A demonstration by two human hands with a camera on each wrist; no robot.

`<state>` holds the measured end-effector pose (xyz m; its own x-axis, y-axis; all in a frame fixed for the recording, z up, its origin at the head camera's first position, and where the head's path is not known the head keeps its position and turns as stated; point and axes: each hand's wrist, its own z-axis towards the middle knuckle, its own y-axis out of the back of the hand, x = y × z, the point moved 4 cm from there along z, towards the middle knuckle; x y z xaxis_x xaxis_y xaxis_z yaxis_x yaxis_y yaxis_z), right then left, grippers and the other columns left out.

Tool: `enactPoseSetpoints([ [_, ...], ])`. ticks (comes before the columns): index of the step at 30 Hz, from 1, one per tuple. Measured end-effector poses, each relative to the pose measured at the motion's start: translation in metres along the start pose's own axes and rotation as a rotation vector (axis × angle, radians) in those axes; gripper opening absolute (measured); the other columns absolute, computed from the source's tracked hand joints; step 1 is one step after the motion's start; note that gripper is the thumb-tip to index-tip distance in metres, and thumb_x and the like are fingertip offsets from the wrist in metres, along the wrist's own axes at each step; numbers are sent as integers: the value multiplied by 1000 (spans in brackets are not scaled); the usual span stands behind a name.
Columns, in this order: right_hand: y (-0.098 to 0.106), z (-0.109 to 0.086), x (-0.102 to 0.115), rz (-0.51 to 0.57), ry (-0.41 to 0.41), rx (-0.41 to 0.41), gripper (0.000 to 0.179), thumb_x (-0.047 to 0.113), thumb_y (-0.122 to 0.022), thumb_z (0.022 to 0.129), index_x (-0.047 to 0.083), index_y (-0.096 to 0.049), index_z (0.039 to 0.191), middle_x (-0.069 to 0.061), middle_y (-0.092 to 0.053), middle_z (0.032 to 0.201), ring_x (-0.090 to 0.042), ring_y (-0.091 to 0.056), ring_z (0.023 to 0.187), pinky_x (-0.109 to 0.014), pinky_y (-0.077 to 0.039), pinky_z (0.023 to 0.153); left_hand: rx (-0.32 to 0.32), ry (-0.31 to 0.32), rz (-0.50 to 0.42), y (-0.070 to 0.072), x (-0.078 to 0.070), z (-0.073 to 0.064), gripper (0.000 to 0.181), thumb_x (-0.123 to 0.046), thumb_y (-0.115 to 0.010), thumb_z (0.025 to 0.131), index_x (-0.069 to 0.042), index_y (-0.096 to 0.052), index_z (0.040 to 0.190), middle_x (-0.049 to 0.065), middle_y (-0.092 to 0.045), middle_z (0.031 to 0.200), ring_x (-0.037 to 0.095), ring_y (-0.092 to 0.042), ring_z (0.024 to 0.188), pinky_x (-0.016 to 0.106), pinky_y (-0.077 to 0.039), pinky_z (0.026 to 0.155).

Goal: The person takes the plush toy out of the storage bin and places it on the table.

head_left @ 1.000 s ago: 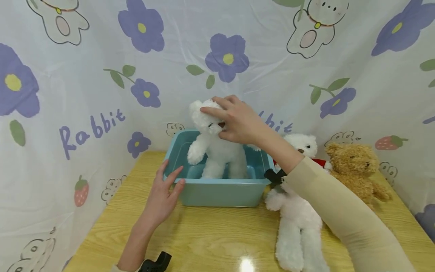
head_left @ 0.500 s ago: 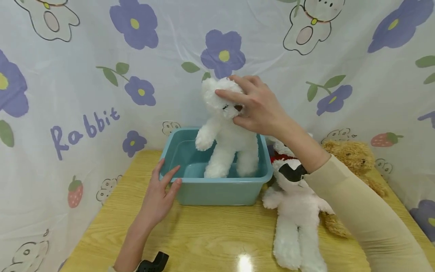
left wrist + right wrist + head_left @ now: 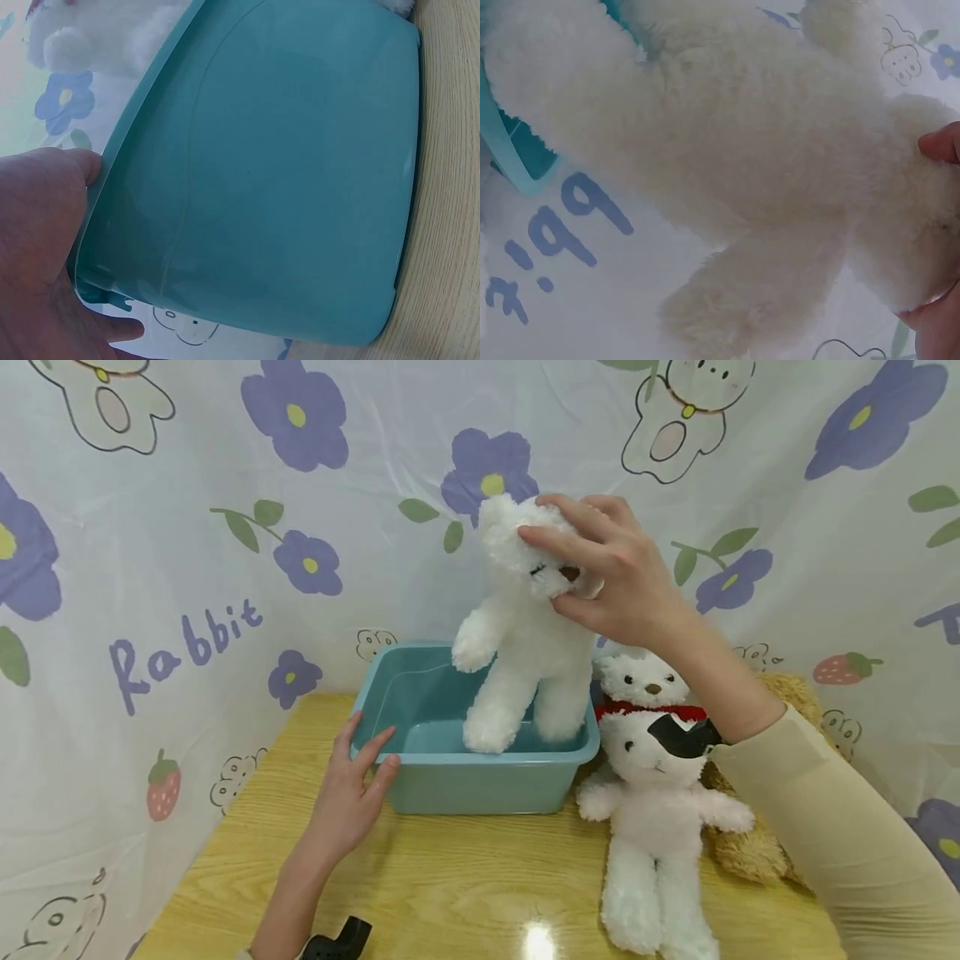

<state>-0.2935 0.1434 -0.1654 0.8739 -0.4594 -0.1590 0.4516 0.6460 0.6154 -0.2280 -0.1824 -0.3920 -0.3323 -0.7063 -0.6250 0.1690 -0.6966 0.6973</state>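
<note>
A white teddy bear [image 3: 543, 635] hangs upright over the blue-green plastic basin [image 3: 480, 787]. My right hand [image 3: 626, 572] grips it by the head, with thumb and fingers across its face. Its feet overlap the inside of the basin in the head view. In the right wrist view the fluffy body of the bear [image 3: 757, 142] fills most of the picture. My left hand [image 3: 348, 797] rests at the basin's front left corner with fingers spread. In the left wrist view the thumb of that hand [image 3: 37, 225] touches the rim of the basin [image 3: 270, 172].
Right of the basin, a white teddy bear [image 3: 652, 827] lies on its back on the wooden table [image 3: 465, 877]. Behind it are a white bear with a red scarf [image 3: 641, 677] and a brown bear [image 3: 750, 852], partly hidden by my right arm. A patterned cloth [image 3: 375, 468] hangs behind.
My right hand has lifted the white teddy bear upward and to the right, raising its feet from deep in the basin. The left hand has stayed at the basin's corner.
</note>
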Motion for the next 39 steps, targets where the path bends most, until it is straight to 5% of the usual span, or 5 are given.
enactPoseSetpoints([
  [5, 18, 3, -1, 48, 27, -68, 56, 1, -66, 82, 11, -65, 137, -19, -55, 145, -43, -49, 121, -54, -39, 103, -3, 2, -1, 1, 0, 0, 48, -30, -52, 110, -6, -51, 152, 19, -11, 168, 54, -25, 146, 71, -33, 107],
  [14, 47, -6, 0, 118, -74, -172, 51, 1, -69, 79, 6, -70, 131, -15, -60, 142, -37, -49, 124, -45, -41, 99, -1, 1, 4, 0, 1, 0, 48, -31, -52, 110, -8, -51, 152, 18, -11, 168, 54, -25, 146, 72, -33, 107],
  [25, 76, -22, -9, 74, -159, -224, 45, 12, -70, 76, 1, -75, 120, -12, -67, 134, -26, -53, 121, -22, -41, 93, -6, -1, 0, -1, 0, 1, 48, -30, -52, 110, -8, -51, 152, 19, -12, 168, 54, -24, 146, 72, -32, 107],
  [33, 96, -50, -8, 64, -262, -215, 47, 15, -68, 73, -4, -75, 116, -17, -68, 130, -6, -51, 120, -15, -40, 94, -3, -2, 12, 0, -1, 2, 48, -32, -51, 110, -8, -51, 152, 20, -11, 168, 55, -23, 146, 73, -31, 107],
  [39, 115, -80, -10, -14, -381, -145, 50, -2, -70, 68, -2, -75, 118, -5, -66, 135, -2, -46, 121, -13, -36, 90, 11, 5, 18, 0, 0, 1, 49, -33, -50, 110, -9, -50, 153, 19, -10, 168, 55, -23, 146, 73, -33, 106],
])
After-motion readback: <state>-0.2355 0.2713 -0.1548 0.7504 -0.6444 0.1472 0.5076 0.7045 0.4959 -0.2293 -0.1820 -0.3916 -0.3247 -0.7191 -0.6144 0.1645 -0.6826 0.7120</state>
